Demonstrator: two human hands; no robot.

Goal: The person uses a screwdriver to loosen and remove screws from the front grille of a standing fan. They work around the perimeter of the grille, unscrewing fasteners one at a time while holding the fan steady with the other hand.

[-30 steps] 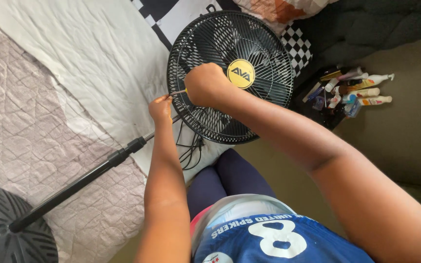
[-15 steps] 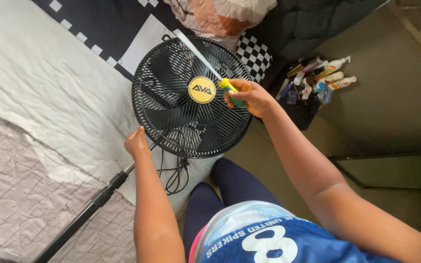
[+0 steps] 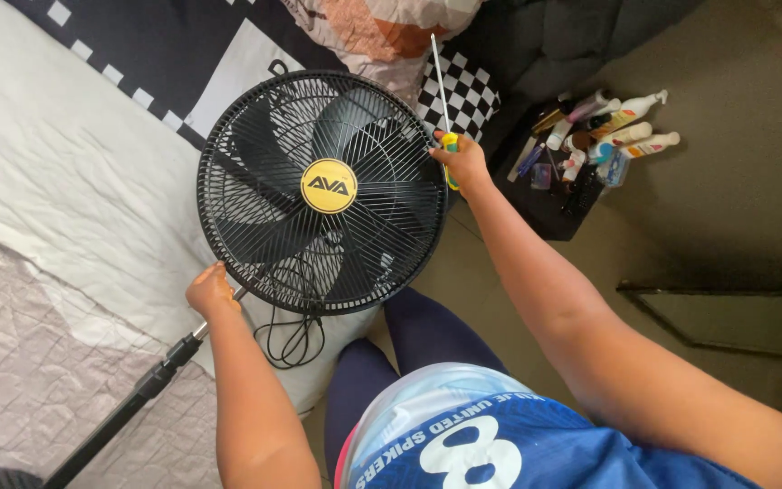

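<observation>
Head view showed me the fan (image 3: 323, 190) lying face up in the middle of the frame, its grille toward the camera, partly on the bed (image 3: 65, 181) at the left. I saw the right hand (image 3: 463, 163) at the right rim of the grille, closed around the yellow handle of a screwdriver (image 3: 443, 109), whose thin shaft pointed up toward the top of the frame. The left hand (image 3: 212, 292) was at the lower left rim, curled where the pole (image 3: 128, 403) meets the fan; I could not tell how firmly it gripped. A black cord (image 3: 291, 340) lay coiled just below the grille.

I judged some risks. The fan rested on soft bedding, so it could tilt if one hand let go. The screwdriver tip could slip through the grille and scratch a blade. The bottles (image 3: 613, 140) at the upper right stood near the right elbow's path.
</observation>
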